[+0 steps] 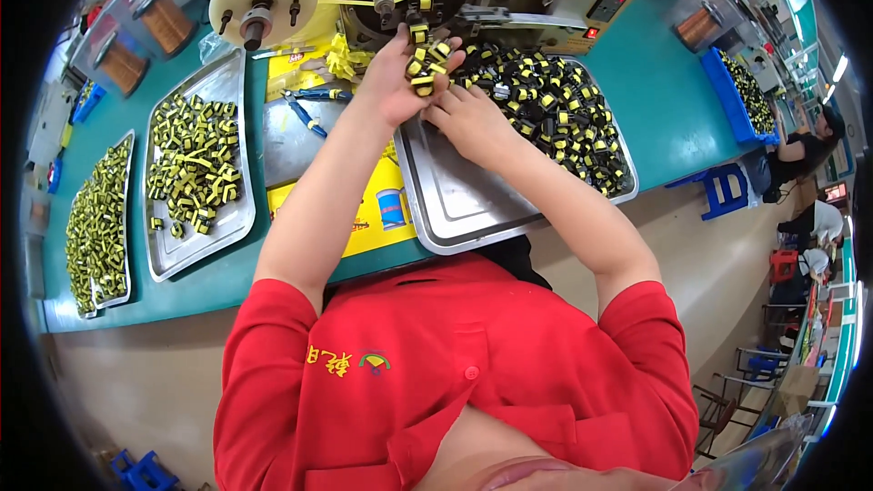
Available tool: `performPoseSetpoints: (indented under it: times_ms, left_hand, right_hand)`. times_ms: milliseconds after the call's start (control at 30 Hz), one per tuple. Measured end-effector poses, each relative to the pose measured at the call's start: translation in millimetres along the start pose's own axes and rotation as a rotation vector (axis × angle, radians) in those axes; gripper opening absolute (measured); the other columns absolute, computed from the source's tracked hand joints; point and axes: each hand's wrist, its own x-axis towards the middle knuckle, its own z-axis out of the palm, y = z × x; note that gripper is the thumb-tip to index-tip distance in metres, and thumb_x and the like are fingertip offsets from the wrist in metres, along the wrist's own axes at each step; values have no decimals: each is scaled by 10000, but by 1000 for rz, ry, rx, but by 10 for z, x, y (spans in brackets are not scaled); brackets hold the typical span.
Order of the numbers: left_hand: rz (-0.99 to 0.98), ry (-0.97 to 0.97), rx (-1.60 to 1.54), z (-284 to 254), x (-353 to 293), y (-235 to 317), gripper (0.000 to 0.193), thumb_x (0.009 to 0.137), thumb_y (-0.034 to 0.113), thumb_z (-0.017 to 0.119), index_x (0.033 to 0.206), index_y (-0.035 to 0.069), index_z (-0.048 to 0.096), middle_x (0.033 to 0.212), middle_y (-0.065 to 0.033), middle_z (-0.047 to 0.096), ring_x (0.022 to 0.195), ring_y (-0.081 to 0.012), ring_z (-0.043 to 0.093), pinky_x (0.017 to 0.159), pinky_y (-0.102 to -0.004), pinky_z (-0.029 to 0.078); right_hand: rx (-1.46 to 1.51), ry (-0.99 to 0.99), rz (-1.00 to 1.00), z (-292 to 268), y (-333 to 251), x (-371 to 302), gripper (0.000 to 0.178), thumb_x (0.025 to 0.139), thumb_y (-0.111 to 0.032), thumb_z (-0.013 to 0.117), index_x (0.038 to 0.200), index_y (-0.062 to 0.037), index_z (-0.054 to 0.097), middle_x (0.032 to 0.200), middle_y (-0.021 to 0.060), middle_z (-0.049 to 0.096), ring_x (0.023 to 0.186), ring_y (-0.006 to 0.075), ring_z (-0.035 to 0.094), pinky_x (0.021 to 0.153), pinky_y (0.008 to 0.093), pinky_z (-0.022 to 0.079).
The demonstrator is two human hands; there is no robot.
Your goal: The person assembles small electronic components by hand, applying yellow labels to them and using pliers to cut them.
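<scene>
My left hand [397, 82] is turned palm up, cupping several small black-and-yellow taped coils [423, 84], its fingertips just below the machine's winding head [418, 0]. A strip of yellow tape [350, 3] runs from the white reel [264, 2] to that head, where another coil sits. Against the left palm, my right hand [468, 123] has its fingers bent and drawn together; what is between them, if anything, is hidden. Beneath it lies the metal tray [464, 195], its right and far parts heaped with black-and-yellow coils [555, 109].
Two metal trays of taped coils [193, 164] stand at the left. Blue-handled pliers [305, 114] and crumpled yellow tape [346, 59] lie left of my forearm. Copper wire spools [165, 23] stand at the far left. A blue bin [727, 95] sits at the right, with people beyond.
</scene>
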Motion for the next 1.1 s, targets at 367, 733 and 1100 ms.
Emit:
performPoseSetpoints:
  times_ms: [367,733,1100]
  left_hand:
    - [-7,17,70,-189,-547,45,303,908,278,453,1111,68,536,1071,-127,588,838,-256,594,480,-255,435]
    - [68,176,-19,-455,-563,64,212,856,131,534,1057,63,524,1022,-103,602,831,-231,601,498,-257,439]
    - [80,196,-18,-495,-566,47,218,868,147,525,1062,49,510,1021,-118,596,856,-247,596,488,-254,444]
  right_hand:
    - [315,-225,137,-261,-317,-229,303,757,-180,645,1035,-88,570,897,116,536,827,310,581,725,401,479]
    - [432,-328,265,-265,-479,-156,277,745,-214,678,978,-96,586,874,141,528,791,312,582,695,374,481]
    - [297,-200,238,-297,-350,-200,260,732,-107,641,981,-64,578,881,143,553,848,327,570,726,394,475]
